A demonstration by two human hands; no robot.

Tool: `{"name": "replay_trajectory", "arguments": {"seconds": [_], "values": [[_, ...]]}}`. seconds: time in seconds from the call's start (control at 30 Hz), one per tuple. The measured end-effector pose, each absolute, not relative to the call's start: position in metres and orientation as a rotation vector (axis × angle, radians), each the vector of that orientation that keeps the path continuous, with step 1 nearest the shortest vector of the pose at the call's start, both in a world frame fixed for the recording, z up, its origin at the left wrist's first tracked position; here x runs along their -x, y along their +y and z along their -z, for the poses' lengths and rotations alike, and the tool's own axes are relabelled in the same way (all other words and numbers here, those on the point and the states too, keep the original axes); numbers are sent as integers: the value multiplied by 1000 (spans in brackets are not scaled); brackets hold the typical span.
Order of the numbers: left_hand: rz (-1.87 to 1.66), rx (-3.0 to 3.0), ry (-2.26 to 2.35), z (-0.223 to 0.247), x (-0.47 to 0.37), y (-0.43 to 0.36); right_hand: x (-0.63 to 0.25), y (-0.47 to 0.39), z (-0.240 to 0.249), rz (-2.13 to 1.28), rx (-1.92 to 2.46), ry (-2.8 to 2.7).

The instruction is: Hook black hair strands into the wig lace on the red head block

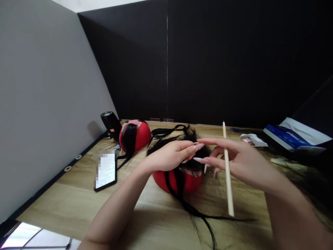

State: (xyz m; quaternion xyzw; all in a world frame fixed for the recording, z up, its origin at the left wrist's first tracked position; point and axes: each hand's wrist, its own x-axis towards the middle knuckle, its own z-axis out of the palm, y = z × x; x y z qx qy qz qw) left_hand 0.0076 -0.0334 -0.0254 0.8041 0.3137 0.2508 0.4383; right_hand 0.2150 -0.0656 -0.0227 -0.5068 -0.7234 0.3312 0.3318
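A red head form stands on the table, with black hair and a patch of lace on it. Over its top lies my left hand, fingers pressed together; what they pinch, if anything, is hidden. My right hand holds a ventilating needle with a pale stick handle, its small dark tip pointing up and away. The right index fingertip meets the left fingertips, and the thumb sits apart just below. Long strands trail from the form toward me across the wood.
Behind to the left are a second red form with hair, a black cylindrical speaker and a phone. A blue package, white tissue and loose hair lie right. Partition walls enclose the wooden table.
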Motion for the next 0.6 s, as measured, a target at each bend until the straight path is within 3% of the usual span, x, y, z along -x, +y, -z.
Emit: {"name": "replay_trajectory", "arguments": {"seconds": [0.23,0.6], "values": [[-696,-2058,821,24,-12,-38,-197,-69,24,-1030,1228,-1748],[-895,-2129,796,20,-13,-44,-197,-61,25,-834,975,-1831]]}}
